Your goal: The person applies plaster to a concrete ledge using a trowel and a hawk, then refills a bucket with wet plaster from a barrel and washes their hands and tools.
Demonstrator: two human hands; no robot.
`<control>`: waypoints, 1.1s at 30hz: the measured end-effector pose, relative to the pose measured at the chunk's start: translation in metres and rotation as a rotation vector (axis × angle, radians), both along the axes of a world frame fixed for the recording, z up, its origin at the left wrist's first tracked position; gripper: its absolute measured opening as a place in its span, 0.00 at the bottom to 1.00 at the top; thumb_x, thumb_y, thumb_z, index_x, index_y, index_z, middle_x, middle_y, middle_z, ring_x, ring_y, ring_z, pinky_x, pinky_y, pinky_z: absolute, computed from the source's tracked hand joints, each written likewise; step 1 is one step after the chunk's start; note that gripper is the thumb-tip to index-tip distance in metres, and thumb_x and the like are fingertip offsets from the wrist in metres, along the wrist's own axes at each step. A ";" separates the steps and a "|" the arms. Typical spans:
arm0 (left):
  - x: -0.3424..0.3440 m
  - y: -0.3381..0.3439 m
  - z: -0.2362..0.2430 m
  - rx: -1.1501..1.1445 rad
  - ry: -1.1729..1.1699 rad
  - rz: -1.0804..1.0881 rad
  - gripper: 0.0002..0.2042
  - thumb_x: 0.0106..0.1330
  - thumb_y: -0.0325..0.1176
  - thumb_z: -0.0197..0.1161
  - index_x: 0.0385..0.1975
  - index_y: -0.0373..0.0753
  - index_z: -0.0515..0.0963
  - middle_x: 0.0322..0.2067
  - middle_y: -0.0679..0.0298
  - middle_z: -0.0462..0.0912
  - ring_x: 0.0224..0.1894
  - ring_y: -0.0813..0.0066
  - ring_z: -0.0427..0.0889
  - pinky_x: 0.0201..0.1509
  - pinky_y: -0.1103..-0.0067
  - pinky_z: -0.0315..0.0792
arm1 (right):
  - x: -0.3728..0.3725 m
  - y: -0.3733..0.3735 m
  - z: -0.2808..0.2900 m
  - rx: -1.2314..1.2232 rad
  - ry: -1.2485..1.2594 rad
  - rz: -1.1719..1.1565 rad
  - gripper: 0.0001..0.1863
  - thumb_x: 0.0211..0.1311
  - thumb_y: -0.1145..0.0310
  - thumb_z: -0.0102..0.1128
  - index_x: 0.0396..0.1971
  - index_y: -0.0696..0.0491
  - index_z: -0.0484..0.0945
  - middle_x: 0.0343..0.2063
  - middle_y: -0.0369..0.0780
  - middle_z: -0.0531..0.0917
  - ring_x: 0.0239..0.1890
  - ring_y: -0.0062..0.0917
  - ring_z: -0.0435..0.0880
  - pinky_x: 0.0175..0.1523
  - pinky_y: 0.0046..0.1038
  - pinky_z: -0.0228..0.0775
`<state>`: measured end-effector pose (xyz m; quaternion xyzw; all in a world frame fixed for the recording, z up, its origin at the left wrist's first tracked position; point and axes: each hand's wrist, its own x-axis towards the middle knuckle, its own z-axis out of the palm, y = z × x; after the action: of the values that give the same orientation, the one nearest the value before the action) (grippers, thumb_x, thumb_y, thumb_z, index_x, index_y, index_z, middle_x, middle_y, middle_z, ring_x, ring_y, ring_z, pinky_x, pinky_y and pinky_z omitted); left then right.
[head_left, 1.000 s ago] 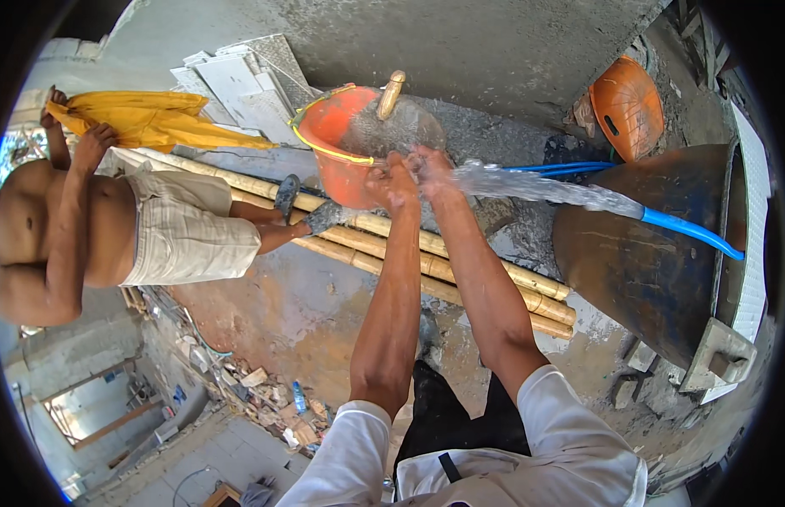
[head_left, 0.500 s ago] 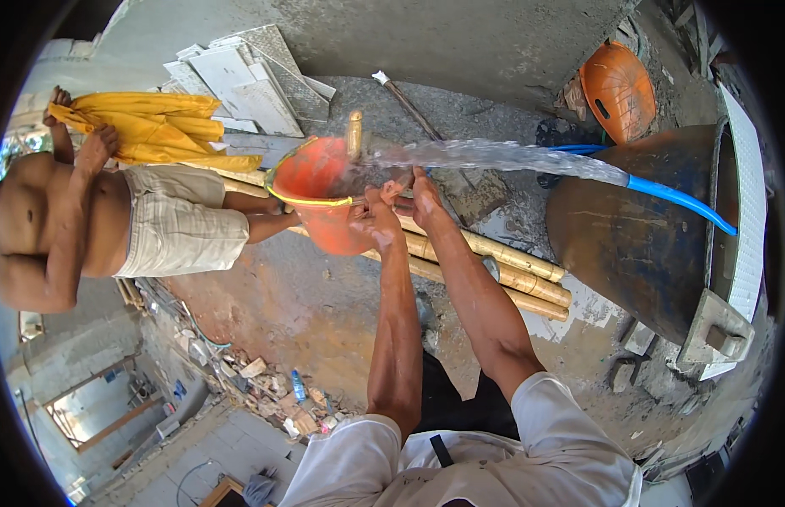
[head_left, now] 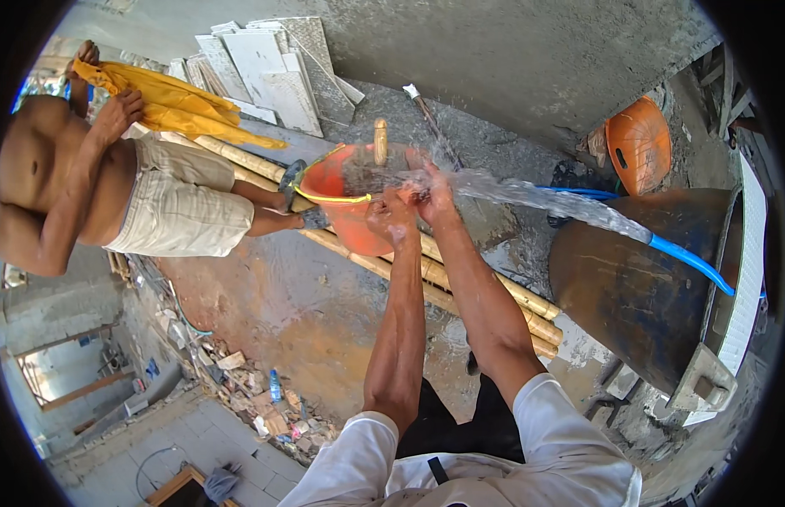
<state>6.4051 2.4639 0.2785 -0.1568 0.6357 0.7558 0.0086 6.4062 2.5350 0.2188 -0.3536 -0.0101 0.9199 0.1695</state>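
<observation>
- I am holding both hands out over the orange bucket (head_left: 346, 198), in the stream of water (head_left: 545, 201) that is shooting from the blue hose (head_left: 688, 262).
- My left hand (head_left: 391, 215) is curled loosely with the fingers bent; it is gripping nothing that I can make out, though spray is blurring the fingertips, so I may be missing something small.
- My right hand (head_left: 435, 190) is lying partly open in the jet, taking the water on its back and knuckles, and it is holding nothing either.
- The bucket is sitting just beyond my hands on the bamboo poles (head_left: 460, 279), with a wooden handle (head_left: 380, 139) sticking up out of it.
- The hose is coming over the rim of the dark drum (head_left: 637, 287) on my right.
- I judge that I am in the rinsing step: washing my hands, with the runoff falling toward the bucket.
- The next move is calling for rubbing palms together under the jet while staying clear of the other person's foot (head_left: 312, 220) beside the bucket.
</observation>
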 end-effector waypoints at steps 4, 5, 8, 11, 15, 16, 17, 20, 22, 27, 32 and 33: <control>0.005 0.003 -0.006 -0.167 0.115 -0.066 0.17 0.53 0.29 0.60 0.07 0.33 0.62 0.09 0.68 0.66 0.14 0.80 0.62 0.17 0.75 0.57 | 0.017 -0.001 0.006 0.295 -0.108 0.059 0.10 0.59 0.69 0.53 0.41 0.53 0.70 0.28 0.37 0.75 0.22 0.24 0.76 0.24 0.26 0.72; 0.007 -0.001 -0.005 -0.138 0.104 -0.172 0.17 0.53 0.28 0.60 0.07 0.33 0.62 0.09 0.68 0.66 0.14 0.81 0.61 0.17 0.75 0.57 | 0.023 -0.004 0.008 0.254 -0.101 -0.057 0.15 0.57 0.70 0.56 0.44 0.52 0.68 0.30 0.37 0.76 0.27 0.23 0.78 0.27 0.26 0.72; 0.009 -0.018 0.005 -0.070 0.112 -0.296 0.15 0.54 0.26 0.58 0.09 0.34 0.63 0.10 0.70 0.66 0.13 0.83 0.61 0.16 0.79 0.56 | 0.047 -0.019 0.014 0.330 -0.169 -0.063 0.20 0.57 0.68 0.58 0.48 0.49 0.63 0.42 0.38 0.75 0.38 0.27 0.78 0.42 0.37 0.72; -0.001 -0.049 0.027 -0.053 0.175 -0.290 0.12 0.55 0.23 0.55 0.11 0.34 0.65 0.11 0.71 0.67 0.13 0.84 0.63 0.16 0.82 0.59 | 0.071 -0.046 0.019 0.357 -0.145 0.113 0.23 0.57 0.65 0.60 0.49 0.48 0.59 0.47 0.38 0.73 0.47 0.28 0.73 0.47 0.40 0.69; -0.024 -0.084 0.058 -0.239 0.279 -0.545 0.10 0.55 0.23 0.54 0.12 0.33 0.68 0.12 0.69 0.71 0.16 0.81 0.72 0.22 0.82 0.68 | 0.098 -0.080 0.044 0.275 -0.164 0.314 0.23 0.58 0.60 0.61 0.50 0.52 0.65 0.44 0.39 0.75 0.47 0.30 0.76 0.42 0.37 0.72; -0.028 -0.091 0.064 -0.284 0.256 -0.598 0.11 0.54 0.23 0.54 0.11 0.34 0.67 0.11 0.69 0.70 0.15 0.83 0.71 0.21 0.83 0.67 | 0.102 -0.084 0.054 0.295 -0.175 0.259 0.23 0.58 0.60 0.61 0.50 0.52 0.65 0.44 0.39 0.75 0.47 0.30 0.76 0.42 0.37 0.72; -0.034 -0.097 0.070 -0.332 0.282 -0.585 0.11 0.54 0.24 0.54 0.11 0.35 0.66 0.11 0.70 0.70 0.13 0.86 0.67 0.18 0.84 0.63 | 0.105 -0.084 0.065 0.729 -0.393 0.779 0.23 0.58 0.61 0.60 0.51 0.54 0.66 0.46 0.42 0.74 0.48 0.31 0.75 0.43 0.36 0.72; -0.050 -0.120 0.091 -0.366 0.338 -0.597 0.11 0.54 0.24 0.53 0.11 0.36 0.65 0.11 0.71 0.68 0.13 0.87 0.64 0.16 0.84 0.60 | 0.094 -0.079 0.095 1.183 -0.606 0.984 0.19 0.57 0.64 0.59 0.47 0.56 0.73 0.51 0.48 0.71 0.55 0.32 0.69 0.49 0.31 0.66; -0.055 -0.132 0.101 -0.441 0.374 -0.664 0.11 0.54 0.24 0.52 0.11 0.36 0.63 0.10 0.73 0.65 0.13 0.88 0.61 0.15 0.84 0.58 | 0.066 -0.071 0.100 2.117 -0.512 0.780 0.18 0.56 0.67 0.55 0.46 0.56 0.74 0.51 0.46 0.72 0.59 0.34 0.64 0.56 0.36 0.60; -0.076 -0.140 0.126 -0.767 0.891 -0.840 0.12 0.47 0.21 0.53 0.11 0.34 0.56 0.09 0.62 0.54 0.12 0.78 0.52 0.15 0.76 0.50 | 0.009 -0.073 0.064 2.551 -0.600 1.404 0.24 0.52 0.75 0.52 0.52 0.56 0.65 0.51 0.43 0.69 0.55 0.36 0.66 0.58 0.48 0.55; -0.084 -0.117 0.116 -0.979 1.162 -0.875 0.09 0.45 0.20 0.55 0.12 0.33 0.59 0.10 0.54 0.63 0.12 0.55 0.64 0.17 0.68 0.60 | 0.030 -0.081 0.041 2.472 -0.631 0.781 0.07 0.60 0.67 0.48 0.36 0.51 0.66 0.34 0.43 0.74 0.46 0.33 0.72 0.41 0.43 0.67; -0.084 -0.111 0.111 -1.032 1.196 -0.894 0.08 0.46 0.21 0.56 0.14 0.34 0.62 0.13 0.54 0.66 0.14 0.53 0.68 0.19 0.67 0.62 | 0.040 -0.080 0.042 2.455 -0.731 0.748 0.08 0.59 0.67 0.49 0.36 0.51 0.65 0.33 0.43 0.74 0.44 0.33 0.73 0.38 0.41 0.68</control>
<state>6.3207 2.3527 0.3890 0.5388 0.7953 0.2584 -0.1016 6.4462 2.4554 0.2608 -0.1735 -0.9665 0.1588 0.1025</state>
